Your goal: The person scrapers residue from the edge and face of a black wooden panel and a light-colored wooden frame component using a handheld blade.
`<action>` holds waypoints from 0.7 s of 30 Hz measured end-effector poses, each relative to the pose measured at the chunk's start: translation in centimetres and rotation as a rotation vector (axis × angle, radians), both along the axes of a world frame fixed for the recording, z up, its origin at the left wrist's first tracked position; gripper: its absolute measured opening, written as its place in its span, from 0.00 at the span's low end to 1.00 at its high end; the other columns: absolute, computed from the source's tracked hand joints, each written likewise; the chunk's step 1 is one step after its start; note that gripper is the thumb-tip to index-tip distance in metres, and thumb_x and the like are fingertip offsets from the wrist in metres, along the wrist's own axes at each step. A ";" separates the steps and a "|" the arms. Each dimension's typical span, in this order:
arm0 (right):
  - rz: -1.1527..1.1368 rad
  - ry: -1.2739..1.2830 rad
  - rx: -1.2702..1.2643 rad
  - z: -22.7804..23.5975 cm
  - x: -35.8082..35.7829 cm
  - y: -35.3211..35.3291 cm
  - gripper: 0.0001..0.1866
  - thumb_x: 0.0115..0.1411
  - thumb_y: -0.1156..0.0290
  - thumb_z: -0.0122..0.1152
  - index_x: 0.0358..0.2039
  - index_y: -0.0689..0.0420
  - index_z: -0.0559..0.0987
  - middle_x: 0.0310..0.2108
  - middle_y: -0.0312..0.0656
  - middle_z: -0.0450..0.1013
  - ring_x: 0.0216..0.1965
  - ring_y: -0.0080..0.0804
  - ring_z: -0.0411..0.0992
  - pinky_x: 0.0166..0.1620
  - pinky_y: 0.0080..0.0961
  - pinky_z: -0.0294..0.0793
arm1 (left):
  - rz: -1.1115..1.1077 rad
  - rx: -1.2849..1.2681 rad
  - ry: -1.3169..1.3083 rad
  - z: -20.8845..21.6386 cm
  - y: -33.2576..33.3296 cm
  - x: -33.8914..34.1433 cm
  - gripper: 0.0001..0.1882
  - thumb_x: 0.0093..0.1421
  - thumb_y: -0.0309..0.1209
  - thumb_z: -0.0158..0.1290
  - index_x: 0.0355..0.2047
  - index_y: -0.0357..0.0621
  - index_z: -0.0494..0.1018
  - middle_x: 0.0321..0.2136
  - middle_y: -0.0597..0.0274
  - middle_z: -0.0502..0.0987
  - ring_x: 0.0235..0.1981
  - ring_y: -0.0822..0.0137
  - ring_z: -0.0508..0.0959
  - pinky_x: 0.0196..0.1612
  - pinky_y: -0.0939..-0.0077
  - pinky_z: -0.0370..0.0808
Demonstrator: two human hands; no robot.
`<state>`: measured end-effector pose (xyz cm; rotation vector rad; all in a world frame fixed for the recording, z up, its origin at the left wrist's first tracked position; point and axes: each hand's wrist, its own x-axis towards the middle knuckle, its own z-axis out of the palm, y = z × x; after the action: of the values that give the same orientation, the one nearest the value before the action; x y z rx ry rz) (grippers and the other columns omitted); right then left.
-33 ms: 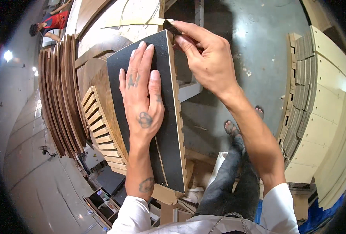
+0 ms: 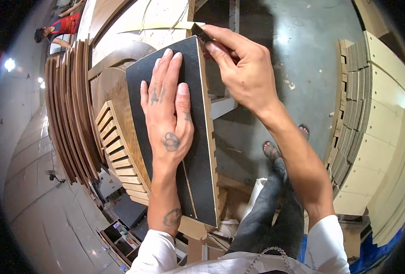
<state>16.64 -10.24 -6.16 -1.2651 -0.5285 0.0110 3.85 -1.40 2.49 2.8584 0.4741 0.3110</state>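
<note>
Black-faced curved panel, pale slotted wood edge, lying atop stacked wooden slats. Left hand flat, fingers spread on it. Right hand pinching small dark tool at panel's top corner.

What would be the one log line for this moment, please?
left hand: flat on black-faced panel | right hand: pinching small dark tool at panel's top corner | beside: slatted wooden piece

The left hand lies flat on the panel, and the right hand pinches a small tool at the panel's far corner. Left of that grip stand stacked curved boards; to its right, well apart, cut panels pile up.
</note>
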 end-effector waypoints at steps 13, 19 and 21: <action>-0.074 -0.166 -0.042 0.4 0.6 0.1 0.15 0.62 0.79 0.60 0.49 0.57 0.83 0.32 0.51 0.79 0.31 0.47 0.79 0.36 0.35 0.78 | -0.013 -0.019 -0.001 -0.2 0.2 0.1 0.24 0.75 0.36 0.42 0.70 0.51 0.65 0.70 0.58 0.65 0.73 0.56 0.61 0.73 0.44 0.46; 0.042 -0.355 -0.194 0.1 -1.8 -2.7 0.27 0.52 0.84 0.55 0.51 0.47 0.83 0.34 0.43 0.77 0.32 0.44 0.79 0.34 0.36 0.80 | 0.001 -0.052 -0.039 -0.4 0.4 -0.1 0.24 0.74 0.31 0.43 0.69 0.51 0.67 0.69 0.57 0.67 0.72 0.56 0.63 0.73 0.44 0.47; 0.109 -0.339 -0.166 0.1 -3.9 -4.1 0.28 0.50 0.84 0.56 0.51 0.47 0.84 0.35 0.42 0.77 0.32 0.42 0.78 0.35 0.35 0.80 | 0.004 -0.066 -0.058 -0.2 0.7 -0.2 0.24 0.73 0.29 0.44 0.68 0.51 0.67 0.69 0.57 0.68 0.71 0.56 0.64 0.73 0.44 0.47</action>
<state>12.69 -14.38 -6.05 -1.4078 -0.9038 -0.0702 3.65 -0.69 2.30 2.7765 0.4705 0.3701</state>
